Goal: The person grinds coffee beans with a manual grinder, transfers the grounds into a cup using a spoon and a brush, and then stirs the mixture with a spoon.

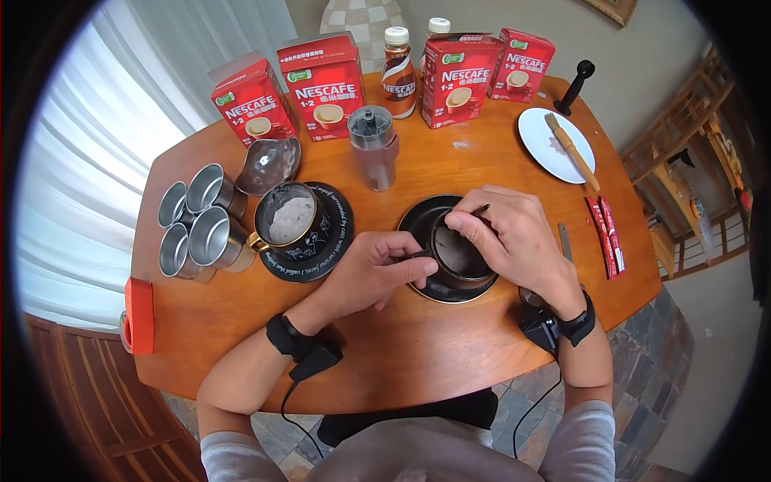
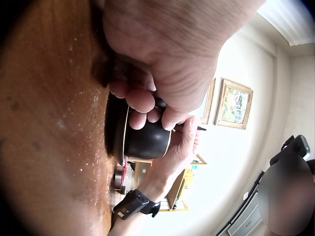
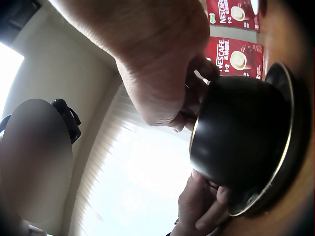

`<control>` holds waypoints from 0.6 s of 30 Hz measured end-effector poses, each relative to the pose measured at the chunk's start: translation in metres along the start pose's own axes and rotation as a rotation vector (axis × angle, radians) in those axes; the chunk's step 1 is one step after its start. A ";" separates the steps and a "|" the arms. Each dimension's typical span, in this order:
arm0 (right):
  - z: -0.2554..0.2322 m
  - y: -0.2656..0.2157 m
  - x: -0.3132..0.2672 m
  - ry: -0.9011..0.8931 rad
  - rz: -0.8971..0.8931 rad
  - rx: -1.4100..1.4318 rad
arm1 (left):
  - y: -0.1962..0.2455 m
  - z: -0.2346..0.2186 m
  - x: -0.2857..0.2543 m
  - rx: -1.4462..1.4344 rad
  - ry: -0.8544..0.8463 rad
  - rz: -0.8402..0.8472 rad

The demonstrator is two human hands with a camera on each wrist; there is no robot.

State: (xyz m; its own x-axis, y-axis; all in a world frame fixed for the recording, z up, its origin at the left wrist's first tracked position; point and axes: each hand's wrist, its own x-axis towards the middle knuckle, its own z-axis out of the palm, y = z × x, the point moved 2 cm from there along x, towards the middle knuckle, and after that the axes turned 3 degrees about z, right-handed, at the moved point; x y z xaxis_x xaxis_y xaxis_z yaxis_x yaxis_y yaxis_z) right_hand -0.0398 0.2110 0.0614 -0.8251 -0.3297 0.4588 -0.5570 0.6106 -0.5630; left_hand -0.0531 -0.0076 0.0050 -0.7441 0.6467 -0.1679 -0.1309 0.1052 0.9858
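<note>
A black cup (image 1: 461,255) with a gold rim and a dark inside stands on a black saucer (image 1: 418,215). My left hand (image 1: 392,265) grips the cup's handle at the left, thumb on top; the left wrist view shows its fingers curled against the cup (image 2: 147,140). Over the rim, my right hand (image 1: 510,237) pinches a thin dark utensil (image 2: 201,128), its tip sticking up past the fingers and its lower part hidden. From the right wrist view, the cup (image 3: 241,132) sits upright on its saucer, the right hand (image 3: 162,73) above its rim.
Left of the saucer, another black cup (image 1: 291,218) holds pale powder on a round black mat (image 1: 333,233). Several metal cups (image 1: 210,234) stand farther left. A grinder (image 1: 374,153), red coffee boxes (image 1: 328,88), a plate (image 1: 536,128) with a brush (image 1: 572,149), and red sachets (image 1: 608,233) surround the work.
</note>
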 end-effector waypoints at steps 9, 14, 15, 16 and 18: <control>0.001 0.001 0.000 -0.007 -0.020 0.013 | 0.001 0.000 0.000 0.001 -0.004 0.002; -0.001 -0.001 0.000 -0.035 0.007 0.005 | 0.002 0.001 0.000 0.011 0.003 -0.004; -0.001 0.000 0.000 -0.031 0.006 0.004 | 0.001 0.001 0.000 0.008 0.002 -0.003; -0.001 0.001 0.000 -0.022 0.008 0.009 | 0.001 0.001 0.000 0.006 0.001 -0.002; 0.001 0.003 0.000 -0.006 0.011 0.017 | 0.001 0.001 0.000 0.004 -0.002 -0.003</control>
State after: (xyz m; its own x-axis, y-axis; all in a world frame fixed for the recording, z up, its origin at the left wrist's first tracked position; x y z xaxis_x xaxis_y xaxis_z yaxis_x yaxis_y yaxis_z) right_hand -0.0412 0.2121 0.0591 -0.8318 -0.3274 0.4483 -0.5493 0.6019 -0.5796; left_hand -0.0529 -0.0068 0.0056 -0.7426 0.6476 -0.1708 -0.1304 0.1104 0.9853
